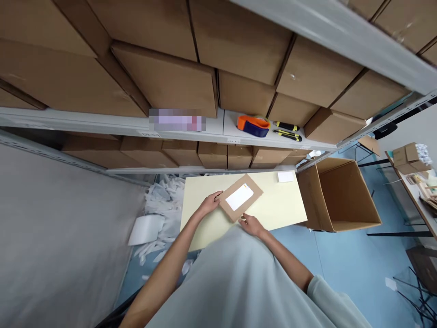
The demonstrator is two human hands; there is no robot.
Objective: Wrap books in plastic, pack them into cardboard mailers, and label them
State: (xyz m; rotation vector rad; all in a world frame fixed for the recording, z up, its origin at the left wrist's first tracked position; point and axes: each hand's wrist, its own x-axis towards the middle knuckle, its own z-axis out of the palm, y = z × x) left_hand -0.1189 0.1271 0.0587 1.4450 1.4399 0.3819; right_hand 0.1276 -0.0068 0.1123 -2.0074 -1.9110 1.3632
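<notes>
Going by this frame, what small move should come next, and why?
Perhaps shift the parcel right, toward the carton: the left hand grips its edge, the right hand is by its near corner, and the carton stands open beside the table.

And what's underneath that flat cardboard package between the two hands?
Pale yellow tabletop shows around the cardboard package, but the patch directly beneath is covered, so I can't tell whether anything else lies there.
</notes>
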